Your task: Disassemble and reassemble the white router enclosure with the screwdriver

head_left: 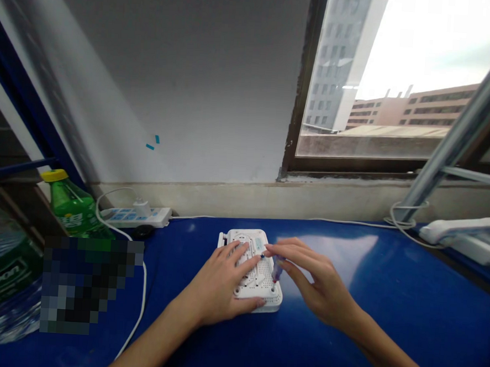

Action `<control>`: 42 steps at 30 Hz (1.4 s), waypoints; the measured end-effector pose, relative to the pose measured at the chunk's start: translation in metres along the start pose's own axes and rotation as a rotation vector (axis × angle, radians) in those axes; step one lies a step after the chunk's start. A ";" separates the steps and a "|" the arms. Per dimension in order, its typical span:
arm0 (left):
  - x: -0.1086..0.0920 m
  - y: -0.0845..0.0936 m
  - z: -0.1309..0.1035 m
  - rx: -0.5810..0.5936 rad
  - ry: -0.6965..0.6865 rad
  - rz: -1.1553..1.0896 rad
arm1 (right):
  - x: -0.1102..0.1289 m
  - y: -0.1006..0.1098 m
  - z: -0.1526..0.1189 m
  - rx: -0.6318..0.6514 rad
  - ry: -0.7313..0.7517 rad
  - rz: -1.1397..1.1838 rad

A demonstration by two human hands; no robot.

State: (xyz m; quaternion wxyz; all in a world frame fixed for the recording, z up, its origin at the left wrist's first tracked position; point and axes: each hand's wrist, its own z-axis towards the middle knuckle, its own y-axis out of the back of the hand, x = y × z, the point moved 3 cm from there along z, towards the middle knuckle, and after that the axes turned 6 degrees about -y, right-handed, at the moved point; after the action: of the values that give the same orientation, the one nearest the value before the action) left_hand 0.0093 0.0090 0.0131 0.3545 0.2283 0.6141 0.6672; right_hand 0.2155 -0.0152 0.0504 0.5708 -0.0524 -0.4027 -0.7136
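Note:
A white plastic device [264, 284] with many small holes lies flat on the blue table [334, 349]. Across its left part rests my left hand [224, 282], palm down with the fingers spread, pressing on the casing. My right hand [314, 273] is closed around a small screwdriver [277, 270] with a see-through purplish handle. The screwdriver stands nearly upright, its tip at a round hole near the device's lower right corner. Whether the tip sits in a screw is too small to tell.
At the left are a green bottle [71, 209] with a yellow cap, a larger bottle [2, 279] and a white cable [144, 288]. A power strip [157, 217] lies by the wall; another [466, 230] is at the right, near a metal pole [442, 140].

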 end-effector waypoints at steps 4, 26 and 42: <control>0.001 -0.002 0.000 -0.004 -0.007 -0.008 | -0.002 0.002 0.001 -0.059 0.014 -0.053; -0.001 -0.002 0.001 -0.023 -0.046 0.053 | 0.002 0.003 -0.001 0.046 0.032 -0.067; 0.002 -0.005 0.002 -0.007 -0.051 0.033 | -0.008 0.006 -0.004 -0.088 -0.056 -0.038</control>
State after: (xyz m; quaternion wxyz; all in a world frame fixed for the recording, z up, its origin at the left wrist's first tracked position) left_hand 0.0106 0.0120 0.0083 0.3598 0.2544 0.5987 0.6689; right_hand 0.2242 -0.0117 0.0469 0.5428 -0.0896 -0.3874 -0.7398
